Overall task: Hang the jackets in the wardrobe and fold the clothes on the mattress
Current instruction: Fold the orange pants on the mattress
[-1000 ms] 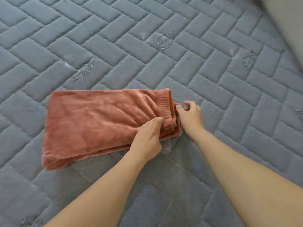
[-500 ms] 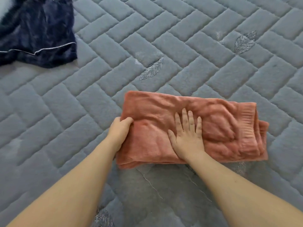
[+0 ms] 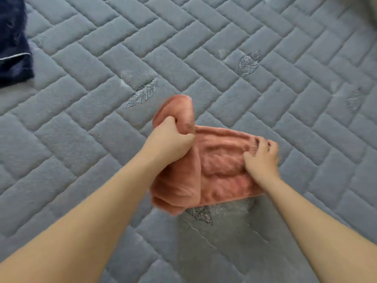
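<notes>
With my left hand [image 3: 171,137] gripping the lifted end of the terracotta fleece garment [image 3: 222,166], I should lay it squarely over the half my right hand [image 3: 261,158], fingers curled on the ribbed edge, pins to the quilted mattress [image 3: 102,99].

Single head-worn view, steeply downward, close over the mattress [image 3: 265,48].

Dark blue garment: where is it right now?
In the head view, the dark blue garment lies on the mattress at the upper left edge, apart from both hands.

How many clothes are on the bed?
2. The pink garment lies mid-mattress, gripped by the left hand and the right hand. A navy garment is at the top-left edge, partly out of view. More may lie outside the frame.
</notes>
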{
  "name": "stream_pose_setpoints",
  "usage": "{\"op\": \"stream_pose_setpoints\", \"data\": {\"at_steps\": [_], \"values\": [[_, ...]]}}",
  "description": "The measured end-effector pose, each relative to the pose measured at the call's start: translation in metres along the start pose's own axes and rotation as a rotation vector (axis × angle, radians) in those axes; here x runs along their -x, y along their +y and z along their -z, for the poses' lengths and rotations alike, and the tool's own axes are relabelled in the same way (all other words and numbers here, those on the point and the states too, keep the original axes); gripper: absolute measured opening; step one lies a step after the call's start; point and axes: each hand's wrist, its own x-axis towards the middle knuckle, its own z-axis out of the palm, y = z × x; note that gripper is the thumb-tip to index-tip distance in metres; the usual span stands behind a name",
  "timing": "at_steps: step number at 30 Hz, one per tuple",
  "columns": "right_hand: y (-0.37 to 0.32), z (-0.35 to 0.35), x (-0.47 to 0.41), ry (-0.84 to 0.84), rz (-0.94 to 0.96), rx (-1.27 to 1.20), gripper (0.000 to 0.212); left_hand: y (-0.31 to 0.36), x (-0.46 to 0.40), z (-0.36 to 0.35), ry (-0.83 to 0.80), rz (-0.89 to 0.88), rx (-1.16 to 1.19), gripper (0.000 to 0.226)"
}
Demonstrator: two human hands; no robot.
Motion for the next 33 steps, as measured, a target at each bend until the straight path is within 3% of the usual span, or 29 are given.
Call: {"op": "stream_pose_setpoints", "data": {"at_steps": [3, 5, 8, 11, 13, 15, 16, 19, 22, 26, 30, 33], "values": [[0.010, 0.031, -0.019, -0.206, -0.302, -0.480, 0.050, 0.062, 0.008, -0.065, -0.079, -0.061, -0.099, 0.032], [0.023, 0.050, -0.018, -0.343, -0.432, -0.721, 0.051, 0.087, 0.018, -0.108, -0.220, -0.119, -0.115, 0.033], [0.058, 0.061, -0.018, -0.668, -0.467, -0.755, 0.095, 0.095, 0.026, -0.134, -0.379, -0.333, -0.018, 0.028], [0.066, 0.052, -0.012, -0.869, -0.348, -0.695, 0.092, 0.065, 0.000, -0.125, -0.107, -0.611, -0.031, 0.048], [0.062, 0.040, -0.010, -0.865, -0.318, -0.731, 0.107, 0.038, -0.015, -0.119, 0.054, -0.474, -0.326, 0.053], [0.054, 0.030, -0.007, -0.825, -0.293, -0.728, 0.123, 0.021, -0.022, -0.123, 0.000, -0.233, -0.532, 0.076], [0.053, 0.027, -0.008, -0.801, -0.296, -0.710, 0.128, 0.019, -0.025, -0.129, -0.039, -0.206, -0.551, 0.082], [0.056, 0.026, -0.012, -0.804, -0.322, -0.730, 0.137, 0.027, -0.033, -0.148, -0.102, -0.316, -0.579, 0.083], [0.060, 0.024, -0.012, -0.804, -0.297, -0.679, 0.147, 0.033, -0.043, -0.159, -0.144, -0.319, -0.613, 0.082], [0.069, 0.008, -0.006, -0.682, -0.283, -0.410, 0.132, 0.026, -0.070, -0.143, -0.223, -0.439, -0.505, 0.071], [0.069, -0.008, -0.007, -0.586, -0.318, -0.374, 0.128, -0.012, -0.081, -0.117, -0.118, -0.457, -0.420, 0.068], [0.067, -0.015, -0.014, -0.544, -0.375, -0.320, 0.119, -0.023, -0.082, -0.133, -0.015, -0.433, -0.524, 0.064]]}}
